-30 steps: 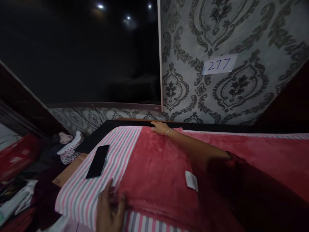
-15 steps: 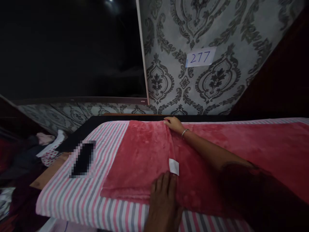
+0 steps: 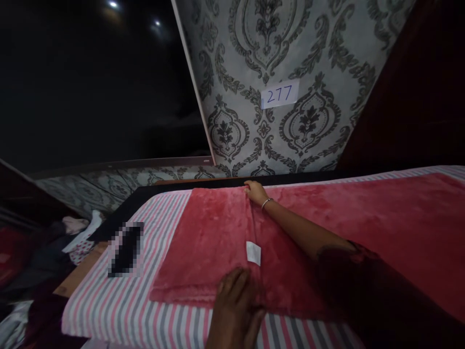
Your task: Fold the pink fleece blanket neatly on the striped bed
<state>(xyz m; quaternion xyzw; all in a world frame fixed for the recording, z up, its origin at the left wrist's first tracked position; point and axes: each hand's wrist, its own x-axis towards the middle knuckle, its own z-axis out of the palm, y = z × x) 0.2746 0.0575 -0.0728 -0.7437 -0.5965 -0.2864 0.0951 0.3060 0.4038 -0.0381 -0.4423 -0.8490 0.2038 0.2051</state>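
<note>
Red plush blanket [image 3: 319, 206], a long rectangle of soft cloth, lies flat with its long axis running left to right along the wall and its right-hand stretch reaching the edge of view. A small white rectangular fabric label [image 3: 253, 253] sits at the edge of the folded-over layer; left of this label the blanket is doubled, and that layer's edge, facing right, runs from far side to near side. Beneath the blanket, showing left of the label and on its near side, spreads a white cloth with pink and grey stripes [image 3: 138, 310], over a black tabletop [image 3: 118, 213]. Just on the near side of the label, the left hand [image 3: 234, 303] rests palm down, fingers slightly bent; whether it pinches any cloth I cannot tell. Beyond the label, the right hand [image 3: 256, 193] touches the layer's far corner with curled fingers, its grip unclear. Well left of the label lies a pixelated black oblong object [image 3: 125, 249].
</note>
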